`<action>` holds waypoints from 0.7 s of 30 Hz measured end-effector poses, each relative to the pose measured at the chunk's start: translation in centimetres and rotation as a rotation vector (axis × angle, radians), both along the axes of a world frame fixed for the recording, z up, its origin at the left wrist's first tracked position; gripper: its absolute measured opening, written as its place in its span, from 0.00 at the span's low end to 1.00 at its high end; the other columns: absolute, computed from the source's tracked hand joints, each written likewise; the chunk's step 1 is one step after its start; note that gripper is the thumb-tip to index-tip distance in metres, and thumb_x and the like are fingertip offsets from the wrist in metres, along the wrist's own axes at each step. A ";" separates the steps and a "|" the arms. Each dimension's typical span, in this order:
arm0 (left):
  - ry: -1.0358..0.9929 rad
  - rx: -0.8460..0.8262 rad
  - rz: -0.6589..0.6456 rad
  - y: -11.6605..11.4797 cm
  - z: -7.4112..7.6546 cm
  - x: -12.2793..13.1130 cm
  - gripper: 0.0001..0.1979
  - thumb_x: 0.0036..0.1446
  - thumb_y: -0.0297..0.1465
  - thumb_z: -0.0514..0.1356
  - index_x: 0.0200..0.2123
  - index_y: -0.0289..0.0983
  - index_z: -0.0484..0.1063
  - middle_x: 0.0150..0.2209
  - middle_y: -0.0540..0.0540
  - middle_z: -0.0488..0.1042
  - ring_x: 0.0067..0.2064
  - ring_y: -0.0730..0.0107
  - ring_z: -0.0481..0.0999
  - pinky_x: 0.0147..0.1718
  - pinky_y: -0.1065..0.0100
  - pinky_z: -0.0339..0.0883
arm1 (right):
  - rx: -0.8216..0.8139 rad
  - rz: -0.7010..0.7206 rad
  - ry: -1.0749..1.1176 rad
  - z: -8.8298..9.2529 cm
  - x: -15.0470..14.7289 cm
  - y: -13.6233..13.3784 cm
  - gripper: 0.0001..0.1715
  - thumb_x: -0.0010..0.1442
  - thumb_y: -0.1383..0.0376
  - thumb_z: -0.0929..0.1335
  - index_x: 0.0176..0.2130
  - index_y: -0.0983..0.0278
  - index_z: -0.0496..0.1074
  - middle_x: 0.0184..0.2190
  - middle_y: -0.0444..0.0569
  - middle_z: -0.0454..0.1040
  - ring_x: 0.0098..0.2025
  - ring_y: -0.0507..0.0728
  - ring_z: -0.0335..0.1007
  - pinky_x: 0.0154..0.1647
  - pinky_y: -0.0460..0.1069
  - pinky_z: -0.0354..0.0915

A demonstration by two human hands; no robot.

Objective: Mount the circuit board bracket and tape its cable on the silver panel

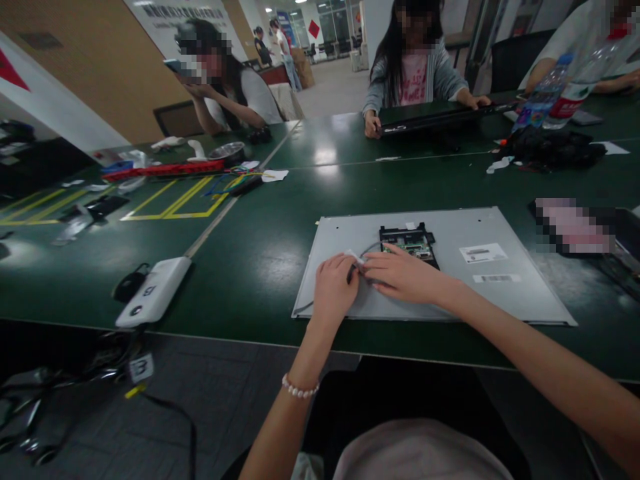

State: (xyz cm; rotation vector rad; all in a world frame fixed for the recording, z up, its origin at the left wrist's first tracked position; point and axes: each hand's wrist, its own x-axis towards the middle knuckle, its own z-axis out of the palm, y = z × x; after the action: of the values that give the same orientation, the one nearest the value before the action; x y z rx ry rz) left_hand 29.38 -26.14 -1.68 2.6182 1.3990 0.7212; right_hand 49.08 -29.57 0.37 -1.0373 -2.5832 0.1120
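Centre frame in the head view, your left hand (334,288) curls its fingers into a pinch on the thin black cable (303,309). Your right hand (400,273) lies with fingers stretched side by side, tips on the small white tape strip (354,255). Both rest on the flat grey metal panel (500,293) on the dark green table (260,247). The green circuit board (413,245) sits uncovered. Toward the panel's lower left edge, the cable looks loose and untaped.
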 end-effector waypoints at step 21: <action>0.198 -0.100 0.128 -1.0 0.7 1.3 0.10 0.62 0.31 0.56 0.46 0.39 0.70 0.41 0.43 0.78 0.44 0.61 0.77 0.42 0.66 0.66 | 0.002 -0.036 -0.159 0.2 -0.9 -3.2 0.32 0.63 0.54 0.61 0.56 0.76 0.68 0.55 0.63 0.72 0.56 0.64 0.68 0.65 0.59 0.50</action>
State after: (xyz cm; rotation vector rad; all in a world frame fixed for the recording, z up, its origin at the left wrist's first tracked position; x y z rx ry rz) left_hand 30.64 -27.15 -0.99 2.6004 1.6209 0.4004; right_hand 48.13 -32.72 0.60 -1.1333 -2.7038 0.0189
